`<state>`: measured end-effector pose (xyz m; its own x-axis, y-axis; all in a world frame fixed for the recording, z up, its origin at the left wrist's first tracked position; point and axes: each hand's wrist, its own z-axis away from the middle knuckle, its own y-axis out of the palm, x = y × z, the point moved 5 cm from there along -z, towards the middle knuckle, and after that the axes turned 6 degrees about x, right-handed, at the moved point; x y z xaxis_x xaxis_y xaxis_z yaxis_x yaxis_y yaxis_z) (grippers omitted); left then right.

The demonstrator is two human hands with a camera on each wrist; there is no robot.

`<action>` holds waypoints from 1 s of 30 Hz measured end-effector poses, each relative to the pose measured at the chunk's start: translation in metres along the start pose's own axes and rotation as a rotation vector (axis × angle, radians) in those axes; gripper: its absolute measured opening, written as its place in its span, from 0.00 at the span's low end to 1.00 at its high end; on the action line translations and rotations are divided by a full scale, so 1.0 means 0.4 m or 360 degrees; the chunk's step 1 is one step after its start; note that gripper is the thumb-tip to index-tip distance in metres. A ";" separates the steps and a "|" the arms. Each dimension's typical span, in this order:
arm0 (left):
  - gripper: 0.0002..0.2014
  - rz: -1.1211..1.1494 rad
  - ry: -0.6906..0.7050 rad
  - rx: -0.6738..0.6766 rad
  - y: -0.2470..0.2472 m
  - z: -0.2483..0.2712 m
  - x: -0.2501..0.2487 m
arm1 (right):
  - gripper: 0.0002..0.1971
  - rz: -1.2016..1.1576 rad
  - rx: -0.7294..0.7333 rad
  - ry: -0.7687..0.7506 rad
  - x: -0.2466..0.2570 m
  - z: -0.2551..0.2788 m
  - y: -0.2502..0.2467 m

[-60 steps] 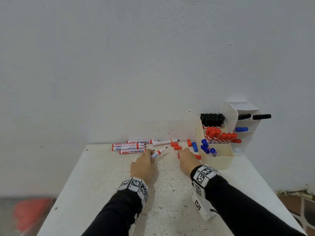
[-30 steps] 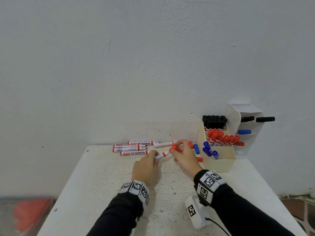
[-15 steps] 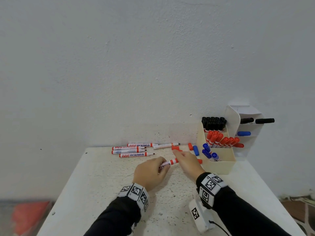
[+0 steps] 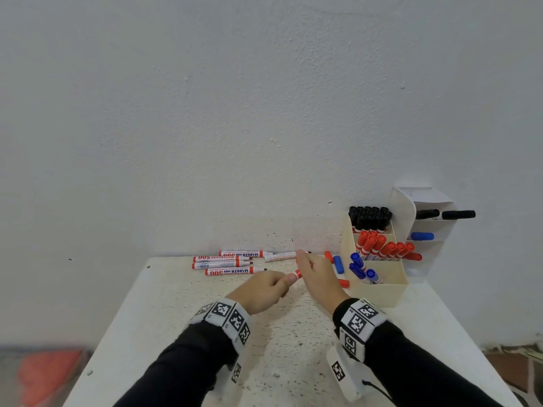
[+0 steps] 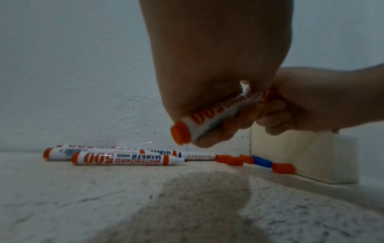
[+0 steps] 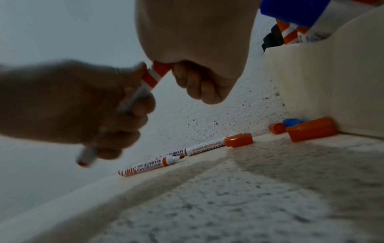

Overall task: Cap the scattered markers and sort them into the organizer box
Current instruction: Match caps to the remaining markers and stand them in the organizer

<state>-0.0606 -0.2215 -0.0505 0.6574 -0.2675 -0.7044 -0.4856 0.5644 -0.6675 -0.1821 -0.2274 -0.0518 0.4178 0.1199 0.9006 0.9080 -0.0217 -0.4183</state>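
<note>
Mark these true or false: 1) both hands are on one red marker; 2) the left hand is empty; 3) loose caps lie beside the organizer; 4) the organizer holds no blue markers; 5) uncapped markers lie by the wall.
1) True: the left hand grips the red marker and the right hand pinches its cap end.
2) False: it holds the marker barrel.
3) True: red caps and a blue cap lie by the organizer.
4) False: blue markers stand in its front compartment.
5) True: uncapped markers lie there.
</note>
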 end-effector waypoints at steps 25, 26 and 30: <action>0.21 -0.1271 -0.0616 -0.0421 -0.073 -0.020 0.175 | 0.09 0.0481 -0.1097 -0.0577 0.228 0.045 -0.403; 0.21 -0.1256 -0.0603 -0.0421 -0.073 -0.021 0.175 | 0.09 0.0503 -0.1075 -0.0540 0.211 0.042 -0.416; 0.16 -0.1263 -0.0562 -0.0396 -0.071 -0.025 0.177 | 0.07 0.0632 -0.0961 -0.0377 0.143 0.036 -0.426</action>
<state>-0.0059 -0.2644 -0.0838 0.9710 -0.2277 0.0732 0.1025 0.1199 -0.9875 -0.3135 -0.2026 0.0692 0.7609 0.1978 0.6180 0.5782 -0.6390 -0.5073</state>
